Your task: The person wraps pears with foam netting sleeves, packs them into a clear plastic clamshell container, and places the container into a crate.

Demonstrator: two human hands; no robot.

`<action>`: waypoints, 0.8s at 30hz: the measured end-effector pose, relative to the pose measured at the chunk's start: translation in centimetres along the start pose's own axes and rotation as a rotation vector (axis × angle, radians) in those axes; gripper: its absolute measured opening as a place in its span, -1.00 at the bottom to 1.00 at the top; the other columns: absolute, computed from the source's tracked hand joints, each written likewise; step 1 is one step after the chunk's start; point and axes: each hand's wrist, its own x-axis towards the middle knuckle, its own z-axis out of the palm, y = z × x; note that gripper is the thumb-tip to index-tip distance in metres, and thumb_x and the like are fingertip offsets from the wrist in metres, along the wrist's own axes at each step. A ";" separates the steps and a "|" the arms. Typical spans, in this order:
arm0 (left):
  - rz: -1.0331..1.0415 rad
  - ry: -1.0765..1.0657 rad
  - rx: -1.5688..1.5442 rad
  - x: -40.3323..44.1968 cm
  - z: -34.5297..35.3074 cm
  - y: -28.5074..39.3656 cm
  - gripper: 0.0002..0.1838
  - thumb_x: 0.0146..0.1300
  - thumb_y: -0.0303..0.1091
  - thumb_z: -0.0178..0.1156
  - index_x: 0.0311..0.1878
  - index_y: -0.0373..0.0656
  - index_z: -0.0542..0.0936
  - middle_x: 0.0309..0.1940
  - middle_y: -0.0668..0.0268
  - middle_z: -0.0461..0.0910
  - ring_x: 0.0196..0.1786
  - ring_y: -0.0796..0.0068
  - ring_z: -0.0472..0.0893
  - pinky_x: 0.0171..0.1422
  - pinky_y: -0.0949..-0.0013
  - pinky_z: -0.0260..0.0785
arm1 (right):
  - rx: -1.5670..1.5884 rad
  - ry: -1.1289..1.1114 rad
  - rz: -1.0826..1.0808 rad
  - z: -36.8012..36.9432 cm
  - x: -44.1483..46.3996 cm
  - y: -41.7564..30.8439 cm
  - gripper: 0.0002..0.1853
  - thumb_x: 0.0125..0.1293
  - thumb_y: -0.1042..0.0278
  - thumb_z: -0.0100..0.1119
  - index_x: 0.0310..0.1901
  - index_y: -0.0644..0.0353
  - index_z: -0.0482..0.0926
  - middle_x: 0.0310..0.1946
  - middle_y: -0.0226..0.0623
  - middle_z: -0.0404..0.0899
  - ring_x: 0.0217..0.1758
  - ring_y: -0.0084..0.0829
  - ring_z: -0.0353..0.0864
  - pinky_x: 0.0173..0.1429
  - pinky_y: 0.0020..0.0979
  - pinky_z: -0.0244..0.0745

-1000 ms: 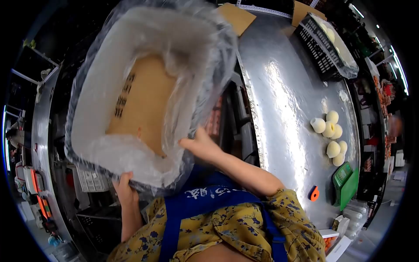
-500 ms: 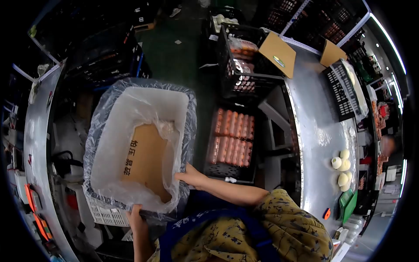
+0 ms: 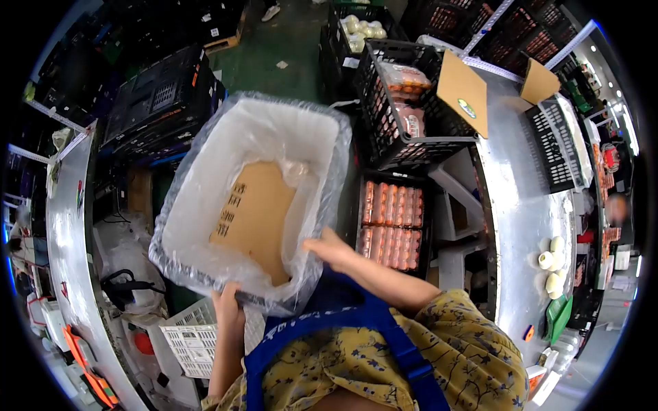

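Note:
A large crate lined with clear plastic [image 3: 205,164] is in front of me, tilted, its mouth facing me. Inside lies a brown cardboard sheet [image 3: 257,212] with dark printed characters. My left hand [image 3: 228,305] grips the crate's near rim, fingers closed over the film. On the right side, my right hand [image 3: 332,248] holds the rim, thumb over the edge. The crate's outside is mostly hidden by the liner. Beneath my left forearm stands a white slatted basket [image 3: 192,339].
Right of the crate, a black crate holds packs of eggs [image 3: 391,226]. Behind it is another black crate [image 3: 411,147] with packs and a cardboard flap [image 3: 462,92]. A metal table [image 3: 528,253] on the right bears peeled onion-like bulbs [image 3: 554,264]. Another metal table [image 3: 68,240] runs along the left.
The lined crate has shifted up and right, turning clockwise, with both hands still on its rim. My view has turned slightly, and more of the white basket shows.

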 end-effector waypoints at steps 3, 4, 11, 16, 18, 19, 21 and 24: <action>-0.015 -0.074 0.033 5.3 5.7 2.4 -0.53 -0.03 -0.66 0.09 0.03 -0.27 0.35 -0.19 0.25 0.49 -0.15 0.38 0.53 -0.09 0.30 0.45 | 0.010 0.016 -0.014 -2.2 5.9 -3.4 -0.29 0.01 0.36 0.20 0.22 0.40 0.19 -0.32 -0.25 0.51 -0.49 -0.59 0.41 -0.53 -0.52 0.29; -0.016 -0.090 0.038 7.7 7.6 3.1 -0.54 -0.03 -0.66 0.08 0.03 -0.27 0.35 -0.20 0.26 0.49 -0.15 0.39 0.53 -0.09 0.31 0.45 | 0.015 0.028 -0.049 -2.6 7.6 -5.4 -0.27 0.01 0.36 0.20 0.23 0.42 0.17 -0.24 -0.22 0.51 -0.44 -0.56 0.44 -0.49 -0.51 0.33; 0.008 -0.176 0.046 21.3 22.8 10.6 -0.53 -0.02 -0.66 0.04 0.05 -0.27 0.37 -0.20 0.30 0.49 -0.17 0.42 0.52 -0.08 0.35 0.41 | -0.034 0.118 -0.197 -6.9 23.3 -17.6 -0.17 0.03 0.34 0.22 0.31 0.45 0.05 -0.06 -0.15 0.49 -0.30 -0.46 0.52 -0.36 -0.45 0.45; 0.043 -0.183 0.027 29.7 31.7 17.8 -0.50 -0.02 -0.63 0.03 0.10 -0.28 0.37 -0.14 0.27 0.49 -0.10 0.37 0.52 0.01 0.31 0.39 | -0.136 0.022 -0.088 -8.1 33.2 -30.0 -0.11 0.03 0.30 0.23 0.31 0.54 -0.01 0.03 0.09 0.46 0.04 -0.29 0.52 0.08 -0.38 0.45; 0.084 -0.219 0.013 34.7 35.9 20.5 -0.48 -0.01 -0.62 0.02 0.12 -0.29 0.36 -0.11 0.24 0.49 -0.06 0.34 0.51 0.06 0.30 0.38 | -0.143 0.061 -0.168 -8.2 38.4 -34.1 -0.10 0.02 0.29 0.23 0.31 0.56 -0.03 0.01 0.10 0.47 0.02 -0.28 0.54 0.07 -0.38 0.46; 0.083 -0.237 0.019 37.5 37.8 21.6 -0.47 -0.01 -0.62 0.03 0.13 -0.29 0.35 -0.10 0.23 0.49 -0.05 0.34 0.51 0.07 0.30 0.37 | -0.147 0.084 -0.211 -8.4 40.9 -36.2 -0.09 0.02 0.29 0.23 0.31 0.57 -0.05 0.01 0.10 0.47 0.00 -0.27 0.55 0.06 -0.39 0.46; 0.073 -0.269 0.040 43.3 41.0 23.8 -0.46 -0.02 -0.61 0.03 0.15 -0.30 0.34 -0.07 0.22 0.49 -0.02 0.32 0.51 0.10 0.29 0.36 | -0.087 0.096 -0.252 -8.8 45.5 -40.9 -0.06 0.02 0.29 0.23 0.31 0.61 -0.08 0.01 0.11 0.48 0.02 -0.24 0.55 0.07 -0.38 0.46; 0.072 -0.352 0.061 50.0 47.8 28.4 -0.47 -0.03 -0.63 0.05 0.13 -0.30 0.36 -0.08 0.22 0.50 -0.01 0.31 0.52 0.09 0.28 0.37 | -0.076 0.135 -0.215 -10.2 52.7 -46.7 -0.08 0.01 0.29 0.24 0.29 0.61 -0.03 0.00 0.12 0.48 0.05 -0.23 0.53 0.10 -0.38 0.44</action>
